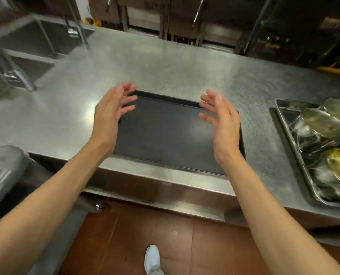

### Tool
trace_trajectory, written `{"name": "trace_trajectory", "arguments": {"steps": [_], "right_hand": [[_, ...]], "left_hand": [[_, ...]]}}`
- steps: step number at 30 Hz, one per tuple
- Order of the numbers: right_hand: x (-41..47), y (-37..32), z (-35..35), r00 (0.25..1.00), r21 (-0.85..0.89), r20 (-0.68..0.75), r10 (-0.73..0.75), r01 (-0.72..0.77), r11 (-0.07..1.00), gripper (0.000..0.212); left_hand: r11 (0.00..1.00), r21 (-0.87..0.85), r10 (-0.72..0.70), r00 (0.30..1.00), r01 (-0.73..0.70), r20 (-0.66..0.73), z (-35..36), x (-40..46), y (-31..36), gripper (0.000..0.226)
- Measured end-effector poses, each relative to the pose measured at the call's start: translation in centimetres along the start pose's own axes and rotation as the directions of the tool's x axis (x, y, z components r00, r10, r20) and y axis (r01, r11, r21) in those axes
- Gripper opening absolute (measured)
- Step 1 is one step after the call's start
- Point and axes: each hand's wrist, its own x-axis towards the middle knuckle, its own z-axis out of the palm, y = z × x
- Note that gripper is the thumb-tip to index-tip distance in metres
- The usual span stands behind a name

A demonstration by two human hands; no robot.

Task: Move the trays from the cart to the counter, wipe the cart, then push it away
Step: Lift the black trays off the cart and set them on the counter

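Now both hands (pixel 165 118) hover over black tray (pixel 171 135).

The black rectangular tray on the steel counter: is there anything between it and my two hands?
Nothing visible. The black rectangular tray lies flat on the steel counter. The left hand and right hand are open above its two short sides, empty. The metal tray of bowls sits apart, to the right.

Head-worn wide-angle view, looking forward and down

It faces a steel counter (pixel 165 62) from close in front, forearms entering from the lower corners, a white shoe (pixel 152 259) on the red floor directly below; edges bend and blur.
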Motion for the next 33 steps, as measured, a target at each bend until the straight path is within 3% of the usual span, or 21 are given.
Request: {"name": "trace_trajectory", "arguments": {"steps": [4,10,19,28,33], "right_hand": [[-5.9,-5.4,2.9,0.99,0.115,0.103,-0.093,0.081,0.99,0.034],[-16.9,-10.9,9.4,0.956,0.222,0.26,-0.136,0.078,0.972,0.036],[-31.2,-17.6,23.6,0.846,0.27,0.461,-0.266,0.152,0.951,0.03],[-47.7,-19.3,42.4,0.771,0.339,0.577,-0.269,0.074,0.938,0.026],[-54.7,-19.7,51.5,0.754,0.359,0.594,-0.278,0.061,0.932,0.026]], "left_hand": [[0.992,0.055,0.119,0.986,-0.113,-0.116,-4.6,-7.3,7.1,0.052],[0.968,0.151,0.24,0.918,-0.202,-0.315,-14.5,-20.5,16.3,0.048],[0.913,0.243,0.408,0.723,-0.328,-0.558,-30.6,-35.7,25.8,0.05],[0.893,0.346,0.45,0.539,-0.289,-0.712,-51.1,-48.9,31.0,0.051],[0.879,0.422,0.475,0.476,-0.223,-0.74,-60.7,-52.9,33.3,0.052]]}}
